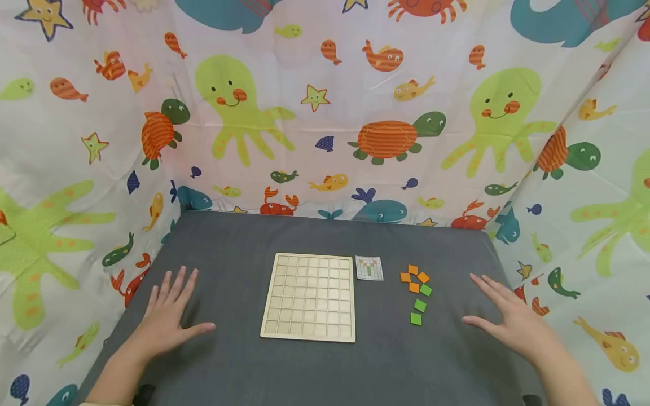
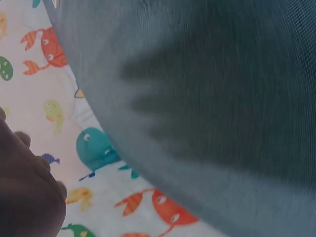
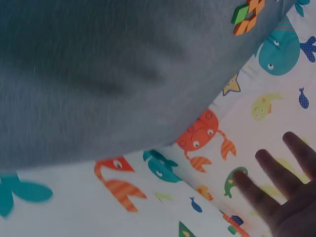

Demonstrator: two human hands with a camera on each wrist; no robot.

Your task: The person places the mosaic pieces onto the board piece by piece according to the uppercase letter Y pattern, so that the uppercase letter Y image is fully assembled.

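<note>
We count one board [image 1: 308, 298], one card [image 1: 369, 268] at its two o'clock and, farther out toward three, four orange tiles [image 1: 414, 287] and three green tiles [image 1: 420, 305]. The left hand [image 1: 167, 320] at the board's nine o'clock and the right hand [image 1: 518, 322] beyond the tiles at three are both released, fingers extended, holding nothing. Around our grey table [image 1: 386, 366], a sea-creature curtain [image 1: 304, 67] runs from nine through twelve to three.

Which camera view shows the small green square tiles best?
The head view: three small green square tiles lie in plain sight there, to the right of the pale wooden grid board. The right wrist view catches only one, slanted near its top edge; the left wrist view shows none.
</note>
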